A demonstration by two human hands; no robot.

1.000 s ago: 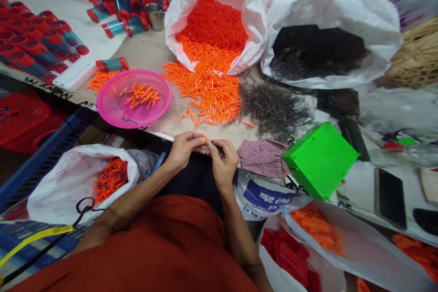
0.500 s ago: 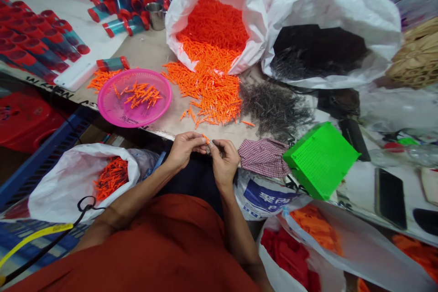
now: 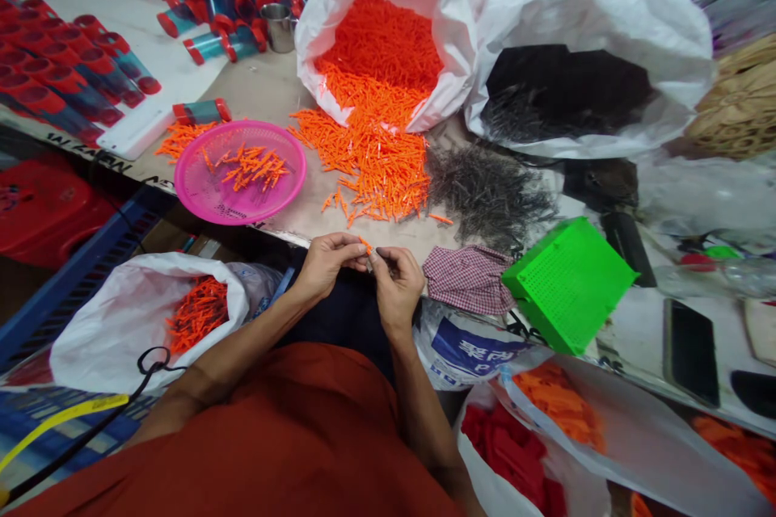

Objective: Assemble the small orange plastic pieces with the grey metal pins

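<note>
My left hand [image 3: 328,265] and my right hand [image 3: 399,287] meet in front of the table edge, both closed in a pinch. Between their fingertips is a small, slim orange plastic piece [image 3: 364,245], mostly covered by the fingers. Just beyond my hands, a heap of similar orange pieces [image 3: 388,178] spills from a white sack [image 3: 464,24]. To its right lies a pile of thin dark, see-through plastic pieces [image 3: 485,194]. A pink basket [image 3: 189,198] at the left holds some orange pieces with dark parts among them.
A second white sack [image 3: 679,40] holds dark pieces. A green basket [image 3: 570,283] and a checked cloth [image 3: 466,279] lie at the table edge on the right. Red-capped tubes [image 3: 66,65] crowd the far left. Below the edge, an open white sack [image 3: 109,331] stands left of my lap.
My hands keep the same pinch on the orange piece, with hardly any motion. The whole view has shifted very slightly.
</note>
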